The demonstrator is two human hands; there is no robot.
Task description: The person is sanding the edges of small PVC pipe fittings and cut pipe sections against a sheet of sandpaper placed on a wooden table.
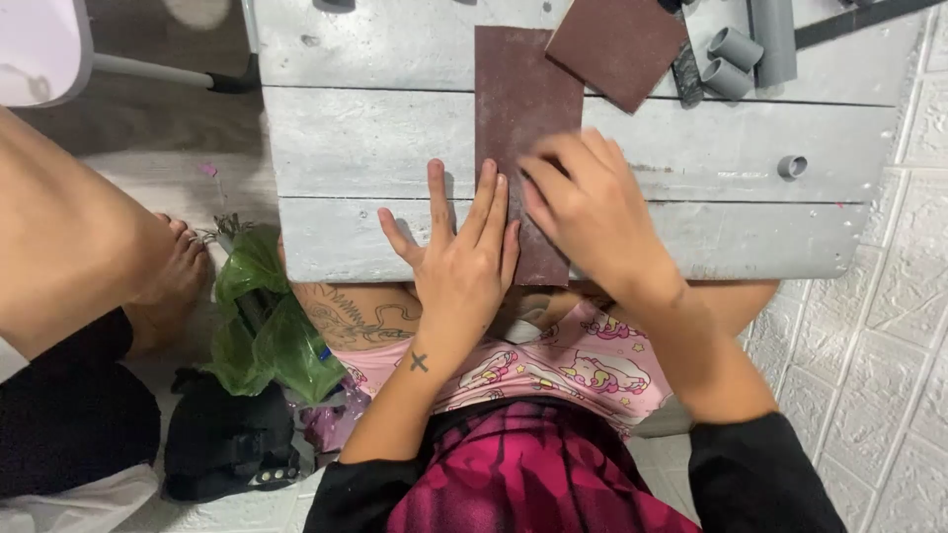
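Note:
A long strip of dark reddish-brown sandpaper (pixel 520 109) lies lengthwise on a grey plank table (pixel 365 148). My left hand (pixel 459 252) lies flat with fingers spread, pressing the strip's near left edge against the table. My right hand (pixel 591 212) rests curled over the strip's near right part, fingers bent down onto it; whatever may be under those fingers is hidden. A second, squarer piece of the same sandpaper (pixel 617 44) lies at an angle over the far end of the strip.
Short grey pipe pieces (pixel 733 61) and a longer grey pipe (pixel 775 39) lie at the table's far right, with a small pipe ring (pixel 792 166) nearer. Another person's bare leg and foot (pixel 89 247) are at left. A green plastic bag (pixel 262 326) and a black bag (pixel 222 439) lie on the floor.

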